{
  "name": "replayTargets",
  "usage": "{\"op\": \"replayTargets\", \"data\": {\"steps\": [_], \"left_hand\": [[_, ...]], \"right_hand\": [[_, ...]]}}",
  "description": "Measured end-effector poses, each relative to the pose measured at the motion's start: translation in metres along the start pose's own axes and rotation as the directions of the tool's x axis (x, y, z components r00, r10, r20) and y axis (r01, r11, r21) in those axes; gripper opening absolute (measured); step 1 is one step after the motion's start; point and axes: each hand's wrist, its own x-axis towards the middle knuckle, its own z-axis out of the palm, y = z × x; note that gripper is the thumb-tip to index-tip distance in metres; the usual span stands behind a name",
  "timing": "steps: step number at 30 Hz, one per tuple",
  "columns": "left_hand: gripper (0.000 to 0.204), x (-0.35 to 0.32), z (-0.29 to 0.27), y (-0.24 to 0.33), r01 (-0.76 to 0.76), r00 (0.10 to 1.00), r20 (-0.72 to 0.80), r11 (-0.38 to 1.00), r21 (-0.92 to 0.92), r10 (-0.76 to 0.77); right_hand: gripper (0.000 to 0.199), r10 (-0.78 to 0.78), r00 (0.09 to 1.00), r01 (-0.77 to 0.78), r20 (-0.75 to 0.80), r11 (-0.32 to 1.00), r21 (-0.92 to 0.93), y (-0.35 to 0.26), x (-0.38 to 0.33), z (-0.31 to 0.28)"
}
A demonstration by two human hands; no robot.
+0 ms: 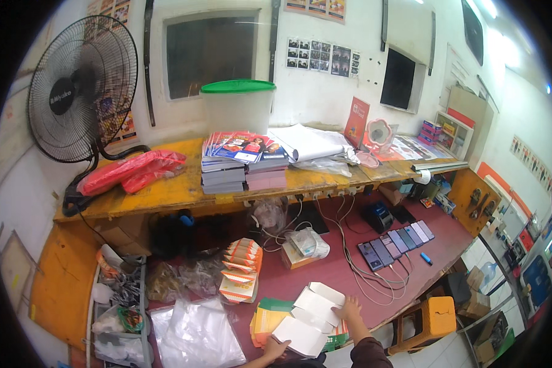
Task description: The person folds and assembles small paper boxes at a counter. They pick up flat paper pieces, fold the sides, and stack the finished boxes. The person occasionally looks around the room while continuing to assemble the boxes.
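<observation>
An unfolded white paper food box (313,316) lies spread at the front of the dark red worktop, its plain inside facing up. My left hand (276,348) grips the box's lower left flap, fingers closed at the edge. At the right edge, my right hand (349,310) has its thumb on the inner face and its fingers round the outside. Beneath the box are flat printed cartons (267,320) in orange, yellow and green. Just beyond them stands a stack of folded orange and white boxes (240,270).
Clear plastic bags (196,334) and a grey crate (146,306) are to the left. Several phones (395,244) with cables lie at right, near a blue marker (426,258). A raised shelf (184,184) carries leaflet stacks (244,175) and a fan (83,92). An orange stool (432,319) stands right.
</observation>
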Motion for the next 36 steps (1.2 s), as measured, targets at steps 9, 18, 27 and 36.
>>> {"op": "replayTargets", "data": {"steps": [9, 18, 27, 36], "left_hand": [[0.037, 0.015, -0.049, 0.096, -0.401, 0.874, 0.282, 0.915, -0.042, 0.396], [0.035, 0.072, -0.048, 0.093, -0.183, 0.936, 0.308, 0.983, 0.020, 0.168], [0.055, 0.023, -0.041, 0.166, -0.449, 0.860, 0.433, 0.803, 0.393, 0.269], [0.103, -0.195, -0.064, 0.370, -0.495, -0.558, 0.623, 0.383, -0.780, 0.547]], "right_hand": [[0.083, -0.052, 0.990, 0.073, -0.133, 0.985, 0.156, 0.015, -0.006, -0.047], [0.042, 0.123, 0.949, 0.048, -0.290, 0.854, 0.518, 0.042, -0.045, -0.003], [0.040, 0.195, 0.955, -0.007, -0.225, 0.769, 0.639, 0.105, -0.053, 0.056], [0.052, 0.364, 0.898, -0.261, -0.245, 0.892, 0.368, 0.041, -0.065, 0.040]]}}
